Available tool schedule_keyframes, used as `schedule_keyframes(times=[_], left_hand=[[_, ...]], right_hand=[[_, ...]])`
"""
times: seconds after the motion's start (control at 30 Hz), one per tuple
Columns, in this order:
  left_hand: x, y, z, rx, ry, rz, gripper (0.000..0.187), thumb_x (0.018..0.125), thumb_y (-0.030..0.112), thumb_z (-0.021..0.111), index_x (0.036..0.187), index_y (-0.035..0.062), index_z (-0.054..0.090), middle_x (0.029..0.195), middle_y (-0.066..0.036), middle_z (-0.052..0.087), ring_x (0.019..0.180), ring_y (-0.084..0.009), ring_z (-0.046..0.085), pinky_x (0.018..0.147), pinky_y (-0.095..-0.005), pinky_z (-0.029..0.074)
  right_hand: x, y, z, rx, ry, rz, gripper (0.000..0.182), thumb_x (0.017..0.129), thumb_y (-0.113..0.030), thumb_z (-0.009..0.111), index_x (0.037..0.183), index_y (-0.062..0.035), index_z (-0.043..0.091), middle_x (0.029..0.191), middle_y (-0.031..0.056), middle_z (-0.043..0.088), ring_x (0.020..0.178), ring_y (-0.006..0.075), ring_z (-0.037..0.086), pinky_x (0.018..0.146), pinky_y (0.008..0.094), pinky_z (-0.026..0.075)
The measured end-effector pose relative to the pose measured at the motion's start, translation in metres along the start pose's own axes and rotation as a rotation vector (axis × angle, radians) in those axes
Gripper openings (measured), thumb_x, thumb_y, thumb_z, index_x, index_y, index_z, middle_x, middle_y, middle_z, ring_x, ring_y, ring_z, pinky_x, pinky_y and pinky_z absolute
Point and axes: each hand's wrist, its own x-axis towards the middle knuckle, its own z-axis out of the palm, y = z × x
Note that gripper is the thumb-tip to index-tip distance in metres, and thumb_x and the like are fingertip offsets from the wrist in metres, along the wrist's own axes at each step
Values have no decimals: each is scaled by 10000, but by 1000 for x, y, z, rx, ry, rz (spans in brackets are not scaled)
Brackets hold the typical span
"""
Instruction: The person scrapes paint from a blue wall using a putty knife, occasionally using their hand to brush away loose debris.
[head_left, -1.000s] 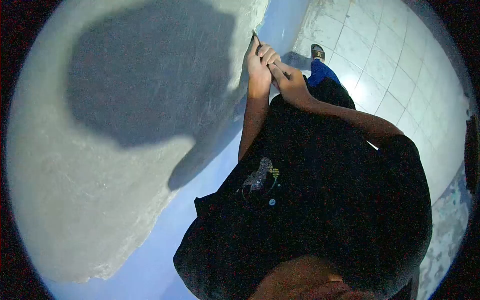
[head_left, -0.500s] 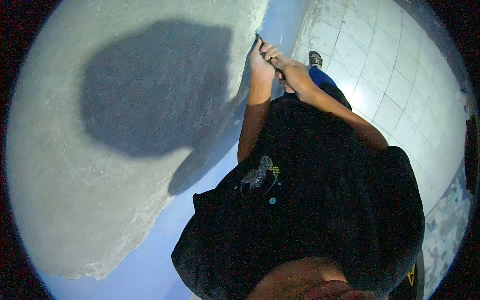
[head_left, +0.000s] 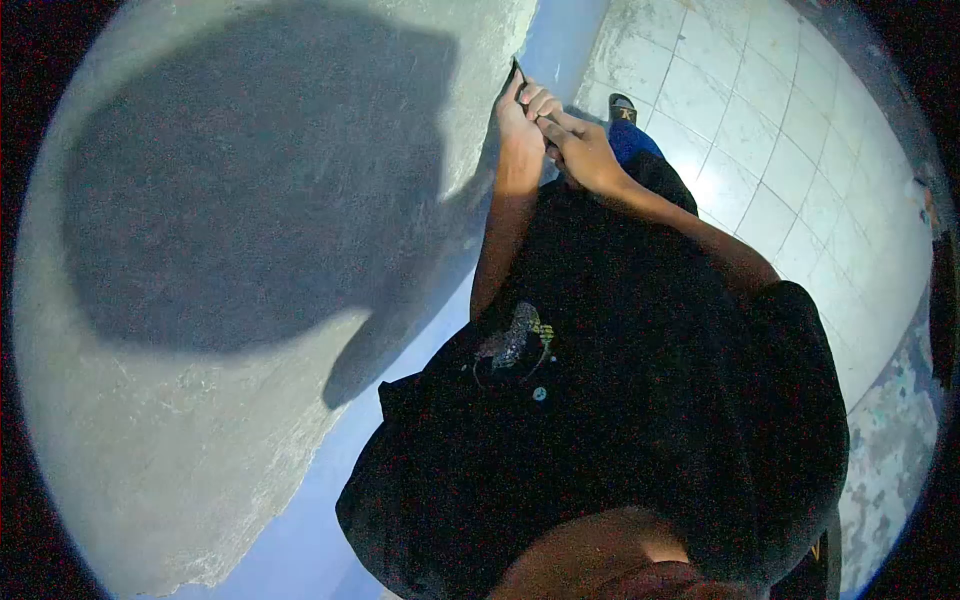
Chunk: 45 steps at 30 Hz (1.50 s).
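Observation:
My left hand [head_left: 519,125] is wrapped around a thin dark hand tool [head_left: 518,77] with a narrow, pointed-looking end; its exact kind does not show. My right hand [head_left: 580,152] is closed at the lower part of the same tool, its fingers pressed up against the left hand. Most of the handle is hidden inside the two hands. The tool's tip lies at the ragged border between the rough grey patch of wall [head_left: 270,440] and the smooth blue wall surface [head_left: 563,40].
A large shadow [head_left: 260,180] covers much of the grey patch. White floor tiles [head_left: 775,130] run along the right, with a sandalled foot [head_left: 622,108] on them. My black shirt [head_left: 620,380] fills the lower middle. Mottled flooring [head_left: 885,480] lies at the lower right.
The shadow on the wall has grown and spread to the left. Both hands and the tool have shifted slightly up and left, with the right hand's fingers now closer against the left hand.

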Motion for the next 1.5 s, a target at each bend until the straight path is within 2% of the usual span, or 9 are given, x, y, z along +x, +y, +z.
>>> schedule_keyframes(times=[0.03,0.13,0.73,0.83,0.9,0.97,1.03,1.13,1.5], left_hand=[[5,0,-3,-5,-19,-16,300,920,239,527,670,113,417,526,68,338,413,-65,273,468,-201,278],[27,3,-2,-83,-138,-117,260,911,203,532,693,105,430,534,64,353,413,-67,282,484,-211,295],[29,-10,5,-33,40,35,197,897,246,483,817,66,469,569,28,401,434,-113,315,527,-255,335],[16,-24,15,-94,145,47,279,887,317,435,860,45,491,616,7,437,485,-140,382,568,-280,374],[14,-28,-5,285,196,73,449,871,419,310,880,46,559,766,-65,546,672,-229,538,580,-386,439],[27,-43,-40,514,312,135,430,866,406,317,889,58,568,765,-86,568,625,-260,541,542,-413,442],[10,-52,-18,336,347,-110,399,868,352,331,841,50,589,734,-106,596,590,-254,539,555,-399,454],[18,-62,-84,628,-181,-7,349,885,317,400,933,24,583,842,-140,616,761,-260,586,679,-400,491],[25,-106,-88,783,171,-67,415,883,335,359,1041,-8,532,937,-155,609,835,-281,590,705,-407,495]], right_hand=[[4,3,-3,-36,3,-12,258,887,-253,539,863,-10,620,580,78,537,479,152,492,481,305,397],[17,3,1,64,77,48,270,927,-248,506,726,-70,536,575,-17,423,398,72,367,337,244,256],[18,-17,-22,102,-12,223,178,893,-227,554,791,-82,573,598,-23,443,419,58,360,358,232,237],[15,-14,-29,145,-47,223,155,903,-221,537,892,-80,601,620,-30,453,438,54,360,366,226,234],[8,-21,-39,203,-79,263,213,924,-212,478,1054,-80,585,646,-44,449,439,45,362,359,211,223],[8,-28,-44,279,-104,247,258,931,-207,450,1124,-76,559,646,-53,434,440,39,359,356,198,219],[24,-11,-52,250,-75,256,300,927,-196,433,1181,-59,512,637,-63,395,436,32,337,343,186,225],[12,-33,-51,259,3,214,366,925,-212,480,1263,-73,447,611,-46,395,414,41,333,335,192,240],[-1,-37,-42,367,50,222,199,906,-216,546,1074,-115,511,601,-55,386,422,44,295,361,195,224]])
